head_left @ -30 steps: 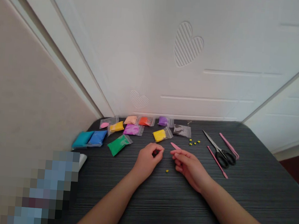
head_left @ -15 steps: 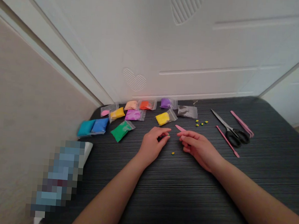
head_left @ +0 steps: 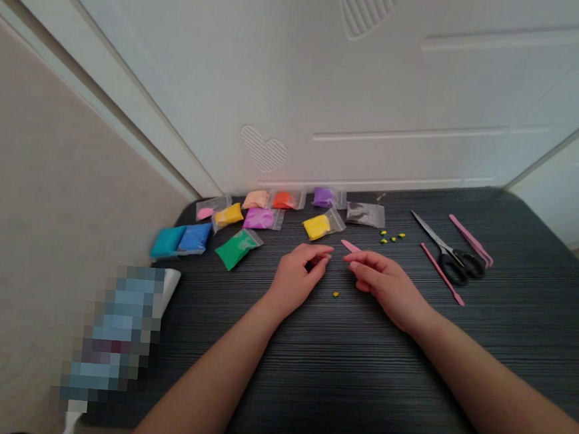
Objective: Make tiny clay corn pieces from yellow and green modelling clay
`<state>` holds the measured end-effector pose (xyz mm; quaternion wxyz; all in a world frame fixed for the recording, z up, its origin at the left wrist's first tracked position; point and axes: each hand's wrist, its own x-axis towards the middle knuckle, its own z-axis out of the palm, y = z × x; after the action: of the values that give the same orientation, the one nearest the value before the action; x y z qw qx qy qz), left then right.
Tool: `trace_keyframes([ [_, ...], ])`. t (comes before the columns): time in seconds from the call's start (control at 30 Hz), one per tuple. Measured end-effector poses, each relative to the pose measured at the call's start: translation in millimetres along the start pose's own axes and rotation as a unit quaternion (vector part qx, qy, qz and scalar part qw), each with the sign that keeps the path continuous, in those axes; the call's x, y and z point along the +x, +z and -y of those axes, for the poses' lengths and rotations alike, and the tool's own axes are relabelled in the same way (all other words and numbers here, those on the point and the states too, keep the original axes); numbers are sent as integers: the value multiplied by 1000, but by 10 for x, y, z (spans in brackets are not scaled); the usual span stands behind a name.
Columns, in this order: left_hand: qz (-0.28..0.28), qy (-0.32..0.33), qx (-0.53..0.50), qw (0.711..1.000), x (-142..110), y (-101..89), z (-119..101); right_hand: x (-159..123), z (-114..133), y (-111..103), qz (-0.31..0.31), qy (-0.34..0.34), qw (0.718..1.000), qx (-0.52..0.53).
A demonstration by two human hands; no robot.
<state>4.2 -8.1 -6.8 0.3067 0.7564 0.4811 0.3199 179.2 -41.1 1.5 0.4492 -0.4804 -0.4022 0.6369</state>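
My left hand [head_left: 299, 272] is curled above the dark table, thumb and index tips close together in a pinch. Whatever lies between those fingertips is too small to make out. Facing it across a narrow gap, my right hand [head_left: 382, 278] has its thumb pressed near the index finger and the other fingers folded; any held thing is hidden. Behind the right fingertips a pink pointed modelling tool [head_left: 350, 246] lies partly covered. One tiny yellow-and-green clay piece [head_left: 335, 294] sits on the table below the gap. Several similar clay pieces [head_left: 393, 239] are grouped beyond my right hand.
Bags of coloured clay line the back, including a yellow bag [head_left: 317, 227], a green bag [head_left: 237, 249] and a blue bag [head_left: 194, 237]. Scissors [head_left: 449, 255], a thin pink tool [head_left: 440, 272] and pink tweezers [head_left: 472, 241] lie right. A blurred pack [head_left: 120, 324] stands left.
The view has shifted slightly. A green speck seen at my left thumb tip earlier no longer shows clearly. Both hands keep nearly the same place and pose.
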Motion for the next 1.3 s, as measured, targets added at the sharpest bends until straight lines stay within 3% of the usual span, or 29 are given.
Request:
trace_keyframes([
  [0.57,5,-34,-34,999,25,18,0,26,-13,-18,13,-8,1000,7],
  [0.73,2,-33,-30,999,30,17,2,23,16,-14,11,-24,999,-47],
  [1.0,26,24,23,999,41,-48,27,29,16,-14,6,-11,1000,-24],
  [1.3,40,11,17,999,39,-53,-4,39,9,-19,19,-17,1000,0],
])
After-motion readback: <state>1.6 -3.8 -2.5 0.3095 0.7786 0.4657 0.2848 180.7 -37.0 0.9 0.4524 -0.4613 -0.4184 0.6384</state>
